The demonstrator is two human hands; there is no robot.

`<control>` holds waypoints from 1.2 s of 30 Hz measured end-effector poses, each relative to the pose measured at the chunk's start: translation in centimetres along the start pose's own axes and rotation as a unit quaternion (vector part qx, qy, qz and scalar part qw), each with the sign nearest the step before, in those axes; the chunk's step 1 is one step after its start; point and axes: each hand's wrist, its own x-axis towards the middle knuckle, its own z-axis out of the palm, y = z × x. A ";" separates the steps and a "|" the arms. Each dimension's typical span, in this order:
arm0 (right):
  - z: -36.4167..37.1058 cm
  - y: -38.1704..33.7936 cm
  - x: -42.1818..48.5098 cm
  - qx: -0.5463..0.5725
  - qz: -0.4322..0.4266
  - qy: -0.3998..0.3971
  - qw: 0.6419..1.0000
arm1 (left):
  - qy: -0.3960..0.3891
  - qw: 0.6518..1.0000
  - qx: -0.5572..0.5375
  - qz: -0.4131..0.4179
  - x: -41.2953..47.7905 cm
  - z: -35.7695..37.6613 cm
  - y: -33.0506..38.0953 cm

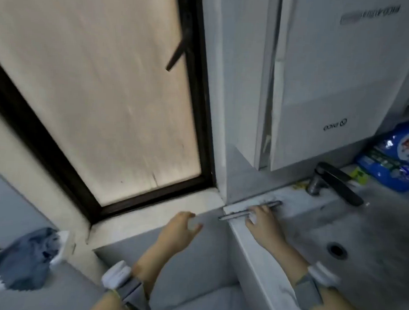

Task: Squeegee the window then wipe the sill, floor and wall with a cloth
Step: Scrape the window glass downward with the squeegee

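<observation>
The squeegee (250, 210) lies on the corner of the sink rim, just right of the window sill (150, 213), blade towards the wall. My right hand (262, 223) lies over its white handle with the fingers wrapped on it. My left hand (179, 227) hovers at the sill's front edge with loosely curled fingers, holding nothing that I can make out. The window (103, 93) has frosted beige glass in a dark frame. A blue-grey cloth (25, 264) lies crumpled on the ledge at the lower left, away from both hands.
A grey sink (358, 229) with a drain hole fills the right side, and a dark tap (332, 180) stands at its back. A white appliance (328, 89) hangs above it. A blue bag (393, 159) sits behind the tap. A white wall corner (214, 108) separates window and sink.
</observation>
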 end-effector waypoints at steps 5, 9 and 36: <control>2.5 4.6 -1.2 -0.099 0.125 -0.067 0.985 | -0.141 0.986 -0.079 -0.038 0.4 5.6 1.2; 3.0 5.5 -1.4 -0.103 0.142 -0.025 0.984 | -0.159 0.981 -0.097 -0.050 -0.1 7.1 1.6; -5.6 -32.4 -4.1 0.238 -0.290 -0.095 0.922 | 0.287 0.934 -0.215 -0.010 -6.6 -26.2 -1.1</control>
